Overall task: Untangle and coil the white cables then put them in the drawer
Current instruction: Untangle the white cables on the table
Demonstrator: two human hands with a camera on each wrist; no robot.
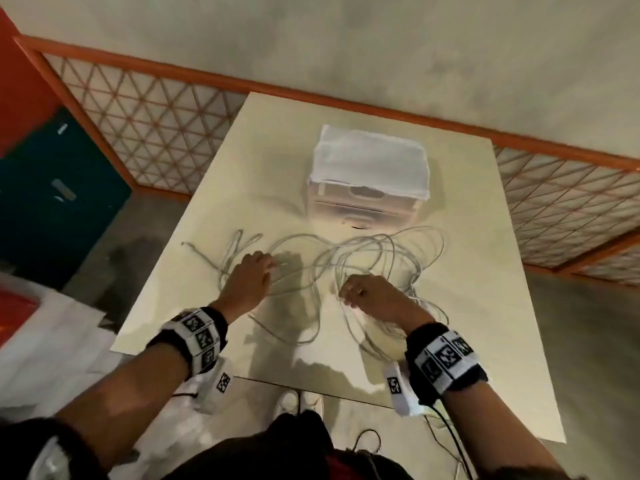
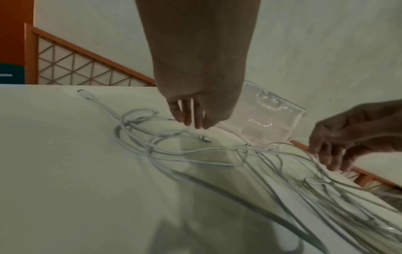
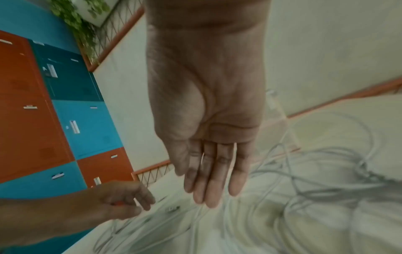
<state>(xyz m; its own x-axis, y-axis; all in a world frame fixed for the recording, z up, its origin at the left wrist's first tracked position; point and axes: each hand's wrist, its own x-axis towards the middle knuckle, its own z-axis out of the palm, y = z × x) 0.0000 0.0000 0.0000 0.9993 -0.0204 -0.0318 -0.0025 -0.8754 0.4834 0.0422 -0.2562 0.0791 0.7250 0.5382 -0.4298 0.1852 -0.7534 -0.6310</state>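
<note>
- Here the white cables [image 1: 363,261] lie in one loose tangle on the tabletop [image 1: 467,237], under and between both hands, with several loops spreading beyond the right hand.
- The left hand [image 1: 251,278] hovers over the strands, fingers straight and apart, holding nothing; a plug end [image 2: 204,138] lies just below its fingertips.
- The right hand [image 1: 372,294] also has its fingers extended and relaxed above the loops; in my judgement it grips nothing.
- The drawer unit [image 1: 369,181] stands beyond both hands, its drawers closed.
- Risk: pulling one plug end hard could tighten the crossings into a knot, or drag loops off the tabletop edge near the right wrist.
</note>
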